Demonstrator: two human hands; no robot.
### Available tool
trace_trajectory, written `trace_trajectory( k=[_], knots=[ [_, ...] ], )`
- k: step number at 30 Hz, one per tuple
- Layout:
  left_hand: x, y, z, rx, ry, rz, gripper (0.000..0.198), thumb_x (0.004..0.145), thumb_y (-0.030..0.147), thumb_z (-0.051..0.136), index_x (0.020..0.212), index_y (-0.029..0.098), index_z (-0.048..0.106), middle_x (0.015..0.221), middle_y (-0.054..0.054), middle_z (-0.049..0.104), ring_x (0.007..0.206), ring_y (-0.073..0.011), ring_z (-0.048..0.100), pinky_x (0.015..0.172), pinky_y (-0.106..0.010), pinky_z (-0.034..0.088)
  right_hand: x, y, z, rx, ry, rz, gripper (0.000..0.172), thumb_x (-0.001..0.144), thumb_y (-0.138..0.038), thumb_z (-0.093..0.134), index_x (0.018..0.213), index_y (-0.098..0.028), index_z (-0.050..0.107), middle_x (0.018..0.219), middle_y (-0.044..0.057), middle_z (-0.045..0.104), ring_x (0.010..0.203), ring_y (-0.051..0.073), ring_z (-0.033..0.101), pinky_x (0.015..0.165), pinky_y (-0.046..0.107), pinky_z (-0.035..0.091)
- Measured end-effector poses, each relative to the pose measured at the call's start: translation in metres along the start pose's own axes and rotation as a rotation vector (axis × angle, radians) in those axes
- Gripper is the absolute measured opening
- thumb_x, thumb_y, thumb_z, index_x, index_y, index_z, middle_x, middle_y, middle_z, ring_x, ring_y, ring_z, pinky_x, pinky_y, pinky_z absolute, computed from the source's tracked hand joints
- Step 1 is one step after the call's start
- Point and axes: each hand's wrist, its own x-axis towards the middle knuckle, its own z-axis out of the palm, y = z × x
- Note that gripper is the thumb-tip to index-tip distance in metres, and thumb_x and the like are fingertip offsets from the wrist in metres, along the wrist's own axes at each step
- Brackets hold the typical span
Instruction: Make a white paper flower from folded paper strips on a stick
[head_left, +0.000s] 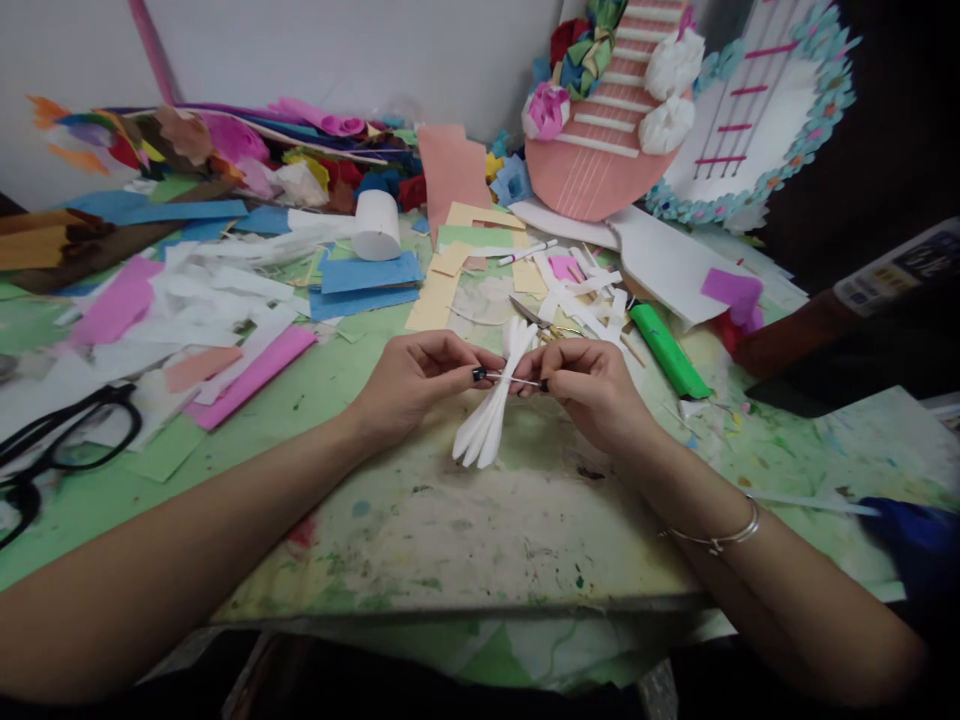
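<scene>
White paper, folded into slim layers, stands as a pinched bundle (480, 428) between our two hands, just above the stained table (480, 545) near its front edge. Its lower end fans into rounded, petal-like tips; its upper end spreads less widely. Our left hand (409, 385) is curled, thumb and fingers closed on one end of a thin pale strand (519, 380) that crosses the bundle's narrow waist. Our right hand (596, 388) mirrors it, fingertips pressed together on the strand's other end, a smooth metal bracelet (716, 545) round that wrist. Behind the bundle lie metal scissors (527, 313), partly hidden. Right of them we see a glossy green tube (667, 350); farther back on the left, a white cylinder (376, 226) stands beside flat blue paper strips (367, 287) with straight edges.
</scene>
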Motion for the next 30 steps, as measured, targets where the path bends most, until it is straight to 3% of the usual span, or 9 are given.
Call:
trace_trajectory(
  k=[11, 14, 18, 25, 30],
  knots=[
    [-0.002, 0.011, -0.005, -0.001, -0.049, -0.027, 0.006, 0.073, 0.016, 0.072, 0.069, 0.015, 0.069, 0.101, -0.008, 0.073, 0.094, -0.0212, 0.068, 0.088, -0.039, 0.053, -0.002, 0.003, 0.003, -0.015, 0.047, -0.149, 0.016, 0.062, -0.005, 0.055, 0.052, -0.017, 0.055, 0.079, 0.002, 0.068, 0.074, 0.014, 0.064, 0.072, 0.032, 0.052],
    [-0.001, 0.012, -0.006, 0.034, -0.083, -0.025, 0.007, 0.071, 0.016, 0.074, 0.065, 0.015, 0.070, 0.104, -0.008, 0.072, 0.095, -0.0208, 0.067, 0.088, -0.037, 0.052, -0.003, 0.002, 0.003, -0.087, 0.029, -0.193, 0.016, 0.061, -0.003, 0.053, 0.052, -0.017, 0.054, 0.078, 0.002, 0.067, 0.076, 0.015, 0.063, 0.072, 0.031, 0.050],
    [-0.001, 0.010, -0.008, 0.028, -0.045, -0.045, 0.008, 0.071, 0.017, 0.073, 0.064, 0.016, 0.069, 0.101, -0.007, 0.072, 0.093, -0.0201, 0.067, 0.087, -0.036, 0.051, -0.004, -0.003, 0.005, -0.212, 0.023, -0.245, 0.016, 0.060, -0.004, 0.053, 0.051, -0.017, 0.052, 0.078, 0.002, 0.066, 0.077, 0.015, 0.061, 0.072, 0.031, 0.048],
    [0.003, 0.000, -0.009, -0.052, 0.060, -0.076, 0.010, 0.067, 0.016, 0.074, 0.064, 0.015, 0.065, 0.090, -0.006, 0.073, 0.083, -0.0171, 0.067, 0.085, -0.036, 0.054, -0.005, -0.008, 0.007, -0.219, 0.052, -0.151, 0.015, 0.060, -0.007, 0.052, 0.050, -0.018, 0.050, 0.087, 0.003, 0.066, 0.079, 0.015, 0.063, 0.078, 0.034, 0.053],
    [0.005, -0.002, -0.007, -0.020, 0.070, -0.095, 0.014, 0.067, 0.019, 0.074, 0.062, 0.014, 0.062, 0.091, -0.008, 0.073, 0.083, -0.0176, 0.068, 0.087, -0.038, 0.054, -0.003, -0.005, 0.008, -0.273, 0.130, -0.092, 0.016, 0.060, -0.009, 0.054, 0.048, -0.018, 0.048, 0.081, 0.004, 0.066, 0.081, 0.017, 0.064, 0.075, 0.034, 0.054]
  ],
)
